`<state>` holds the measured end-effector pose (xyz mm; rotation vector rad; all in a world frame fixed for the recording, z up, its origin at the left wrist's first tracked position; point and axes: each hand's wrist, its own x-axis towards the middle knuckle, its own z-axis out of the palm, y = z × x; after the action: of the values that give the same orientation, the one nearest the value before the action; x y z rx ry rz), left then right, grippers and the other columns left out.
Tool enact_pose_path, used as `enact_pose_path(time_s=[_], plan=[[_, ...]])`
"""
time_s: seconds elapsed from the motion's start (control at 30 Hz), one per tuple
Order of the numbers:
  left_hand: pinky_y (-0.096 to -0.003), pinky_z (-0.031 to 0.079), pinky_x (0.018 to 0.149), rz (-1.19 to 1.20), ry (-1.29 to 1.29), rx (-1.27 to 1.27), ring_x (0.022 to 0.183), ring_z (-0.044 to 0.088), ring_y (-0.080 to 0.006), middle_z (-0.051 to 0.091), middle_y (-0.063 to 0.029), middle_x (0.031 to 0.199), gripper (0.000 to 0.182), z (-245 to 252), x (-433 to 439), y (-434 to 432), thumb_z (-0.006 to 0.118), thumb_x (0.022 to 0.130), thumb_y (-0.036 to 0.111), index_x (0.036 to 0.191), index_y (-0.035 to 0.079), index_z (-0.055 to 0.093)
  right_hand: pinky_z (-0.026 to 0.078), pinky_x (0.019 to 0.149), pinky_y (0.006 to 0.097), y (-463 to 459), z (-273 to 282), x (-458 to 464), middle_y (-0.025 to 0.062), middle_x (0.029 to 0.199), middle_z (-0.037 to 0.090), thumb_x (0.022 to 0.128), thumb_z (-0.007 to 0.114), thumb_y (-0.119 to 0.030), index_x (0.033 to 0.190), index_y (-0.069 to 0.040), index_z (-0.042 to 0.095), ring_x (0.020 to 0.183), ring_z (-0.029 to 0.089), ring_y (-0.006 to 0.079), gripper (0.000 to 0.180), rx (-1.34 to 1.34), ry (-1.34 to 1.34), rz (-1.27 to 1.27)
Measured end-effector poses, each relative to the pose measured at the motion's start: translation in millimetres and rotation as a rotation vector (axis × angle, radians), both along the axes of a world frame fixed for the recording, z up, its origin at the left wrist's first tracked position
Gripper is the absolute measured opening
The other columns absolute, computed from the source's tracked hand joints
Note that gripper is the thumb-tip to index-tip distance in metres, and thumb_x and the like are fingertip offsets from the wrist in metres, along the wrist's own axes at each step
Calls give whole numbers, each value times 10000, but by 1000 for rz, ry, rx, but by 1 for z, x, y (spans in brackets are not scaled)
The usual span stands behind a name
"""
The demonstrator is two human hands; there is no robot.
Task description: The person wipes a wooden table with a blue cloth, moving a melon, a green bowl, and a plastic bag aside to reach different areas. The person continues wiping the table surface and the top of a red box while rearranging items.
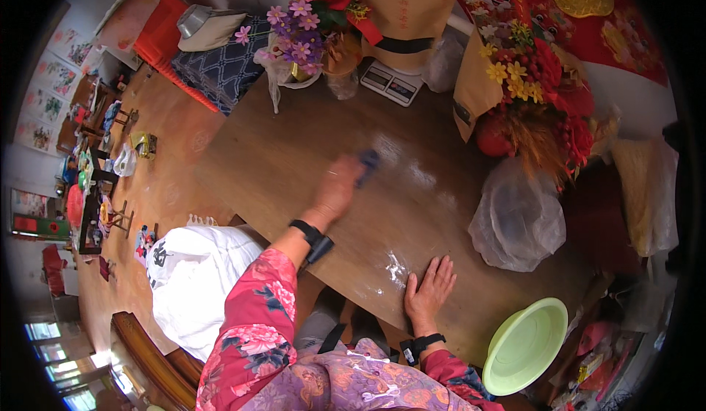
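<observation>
My left hand (336, 185), blurred by motion, has a small dark blue cloth or pad (367, 167) under its fingers on the brown wooden table (287, 152). A ring is on one finger and a black band is on the wrist. My right hand (430, 292) rests palm down near the table's front edge, fingers slightly spread, with nothing in it. White powdery smears (396, 269) lie beside it, and shiny wet-looking streaks (422, 174) show past the blue cloth.
A pale green plastic basin (527, 347) stands at the front right. A clear plastic bag (518, 218) and artificial flowers (518, 80) are along the right. At the back are a kitchen scale (391, 83) and a flower pot (295, 72). A white sack (193, 284) stands left.
</observation>
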<state>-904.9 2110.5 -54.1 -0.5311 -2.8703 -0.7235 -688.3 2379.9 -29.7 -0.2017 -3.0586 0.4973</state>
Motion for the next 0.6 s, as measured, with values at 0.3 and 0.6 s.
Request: enact_pose_path(time_s=[0.3,0.6], plan=[[-475,348,1152,684,-35,-278,1395,396,-422,482,-230,1469,420,10,-92,-201,447,974,107,1377,66,556,105,1220,557,0,-1,-2,266,1601,246,894,611,-292,1505,21,339,1492,203,434,737,35,-55,12],[-458,346,1159,305,35,-145,1380,412,-419,501,-224,1442,443,4,-130,-196,497,933,54,1370,87,559,114,1216,575,-2,-3,-2,276,1599,236,889,586,-296,1509,16,317,1492,195,445,745,94,-87,17]])
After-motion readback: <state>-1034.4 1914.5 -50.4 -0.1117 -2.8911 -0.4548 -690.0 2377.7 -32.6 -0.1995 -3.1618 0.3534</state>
